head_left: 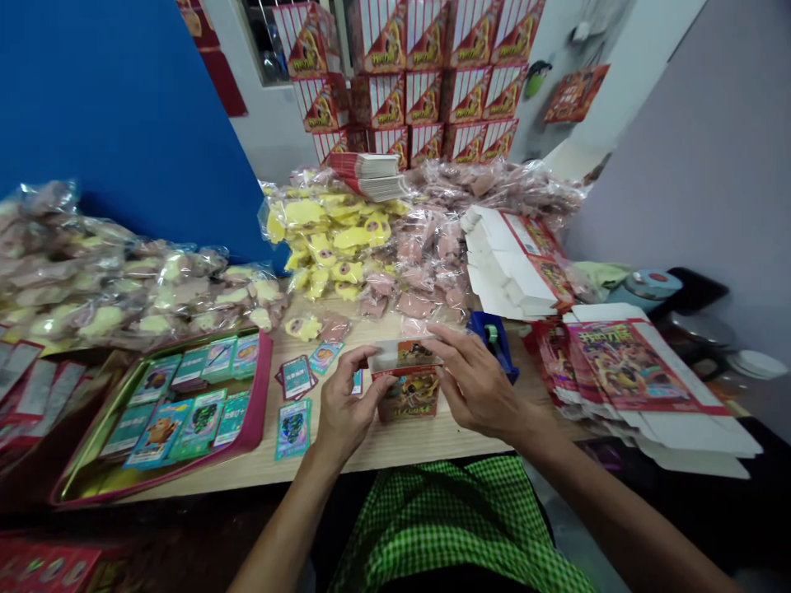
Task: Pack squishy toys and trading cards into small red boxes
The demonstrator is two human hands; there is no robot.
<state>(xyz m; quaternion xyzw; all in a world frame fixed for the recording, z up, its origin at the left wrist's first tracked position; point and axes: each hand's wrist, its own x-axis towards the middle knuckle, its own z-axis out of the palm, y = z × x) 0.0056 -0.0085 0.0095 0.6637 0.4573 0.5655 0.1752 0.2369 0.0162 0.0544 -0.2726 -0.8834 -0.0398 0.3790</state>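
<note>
A small red printed cardboard box (409, 387) stands on the wooden table (395, 445) near its front edge, its white top flap folded over. My left hand (344, 405) grips the box's left side, thumb and fingers curled onto the flap's edge. On the box's right side and top, my right hand (477, 383) presses with its fingers closed on it. Just left of my left hand lie loose teal cards (295, 377) and one more card (292, 428).
A pink-rimmed tray (256, 424) of teal card packs sits at the left. Bags of yellow toys (327, 239) and pink toys (426, 272) fill the table's back. Flat box blanks (624, 362) are stacked at the right, a blue tape dispenser (494, 338) beside my right hand. Finished boxes (426, 74) are stacked behind.
</note>
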